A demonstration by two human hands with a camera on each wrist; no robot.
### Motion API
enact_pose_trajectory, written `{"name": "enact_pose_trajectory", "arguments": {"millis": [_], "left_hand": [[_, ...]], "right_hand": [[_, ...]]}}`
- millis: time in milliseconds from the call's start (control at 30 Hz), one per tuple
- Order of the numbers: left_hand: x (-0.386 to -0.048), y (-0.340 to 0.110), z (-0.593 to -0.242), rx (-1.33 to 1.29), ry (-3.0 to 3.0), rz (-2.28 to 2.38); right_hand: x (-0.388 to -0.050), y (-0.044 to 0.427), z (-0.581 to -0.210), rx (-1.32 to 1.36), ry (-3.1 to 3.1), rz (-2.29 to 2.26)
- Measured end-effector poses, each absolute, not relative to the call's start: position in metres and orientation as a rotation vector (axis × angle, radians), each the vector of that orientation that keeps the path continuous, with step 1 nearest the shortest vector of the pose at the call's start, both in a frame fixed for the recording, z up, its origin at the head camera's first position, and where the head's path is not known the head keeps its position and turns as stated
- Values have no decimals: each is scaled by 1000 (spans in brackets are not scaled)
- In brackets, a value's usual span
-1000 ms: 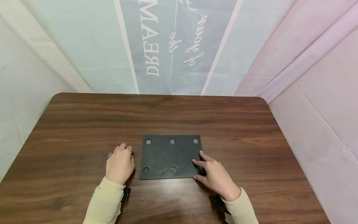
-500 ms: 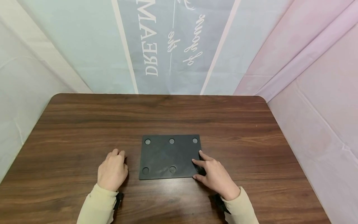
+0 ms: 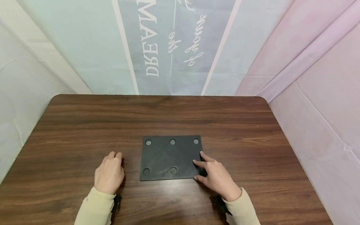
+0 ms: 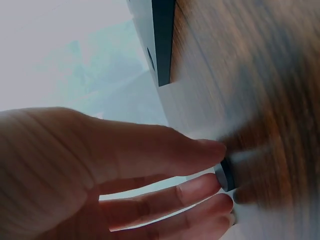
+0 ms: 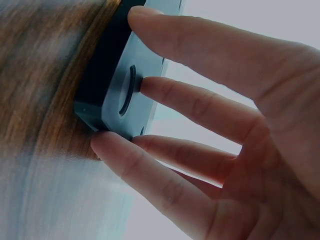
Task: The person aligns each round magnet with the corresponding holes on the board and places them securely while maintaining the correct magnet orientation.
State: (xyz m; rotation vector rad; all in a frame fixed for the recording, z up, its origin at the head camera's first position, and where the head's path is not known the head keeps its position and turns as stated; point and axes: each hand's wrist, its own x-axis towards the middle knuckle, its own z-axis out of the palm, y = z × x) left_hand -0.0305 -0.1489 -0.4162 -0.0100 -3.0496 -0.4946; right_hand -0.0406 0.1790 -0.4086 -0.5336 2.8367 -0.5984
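Note:
A dark grey rectangular board [image 3: 170, 157] with several round recesses lies flat on the table. To its left, my left hand [image 3: 109, 175] is lowered to the tabletop. Its thumb and fingertips pinch a small dark disc [image 4: 226, 176], seen in the left wrist view and hidden by the hand in the head view. My right hand [image 3: 217, 176] rests on the board's front right corner with fingers spread and fairly straight. In the right wrist view, its fingertips touch the board's edges and top around a corner recess [image 5: 127, 90].
The brown wood-grain table [image 3: 157, 115] extends around the board on all sides. A printed cloth [image 3: 171, 47] hangs behind its far edge, with pale cloth walls at left and right. A dark band [image 3: 116, 203] is strapped at the left wrist.
My left hand has moved left and toward the near edge, covering the spot where a small disc lay visible. The right hand and board have stayed in place.

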Motion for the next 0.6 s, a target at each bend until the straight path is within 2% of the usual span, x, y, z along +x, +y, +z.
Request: {"name": "enact_pose_trajectory", "arguments": {"millis": [600], "left_hand": [[-31,-150,-417,25,-2996,-541]], "right_hand": [[-41,179,-408,-534,2833,-601]]}}
